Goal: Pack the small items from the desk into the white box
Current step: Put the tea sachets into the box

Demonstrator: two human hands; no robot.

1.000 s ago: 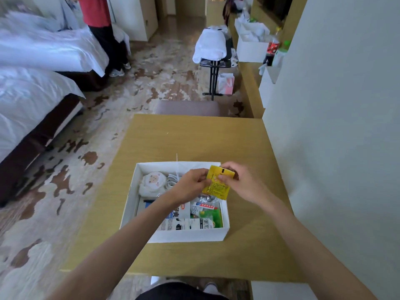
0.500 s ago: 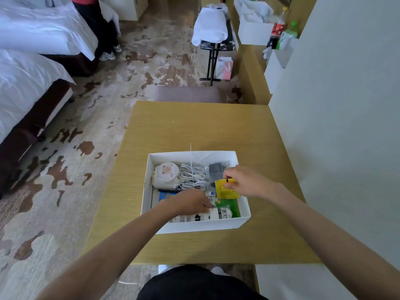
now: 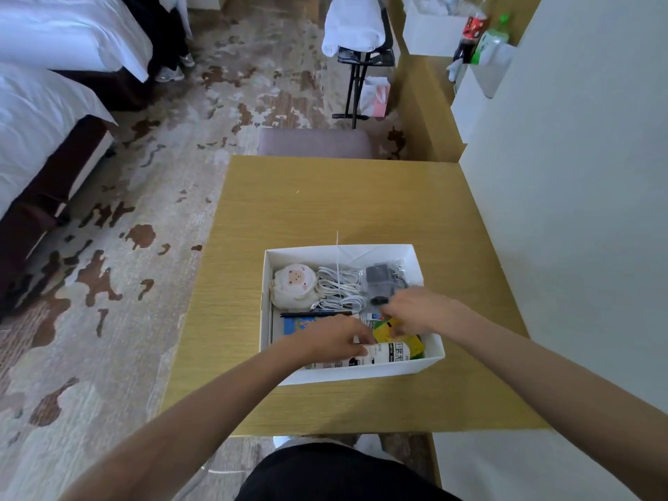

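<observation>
In the box (image 3: pixel 361 374) the left hand (image 3: pixel 332 341) curls its fingers on the tube (image 3: pixel 388 354); the right hand (image 3: pixel 415 309) blurs over the packet (image 3: pixel 385 329), grip unclear. Forced down, the packet may crumple

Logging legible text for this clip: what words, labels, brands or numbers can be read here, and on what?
On the white bottle: bold black characters, too blurred to read.
On the blue packet: print too small.
On the yellow packet: nothing legible.
On the red-labelled bottle and the green bottle: labels blurred.
No text can be quoted.
</observation>
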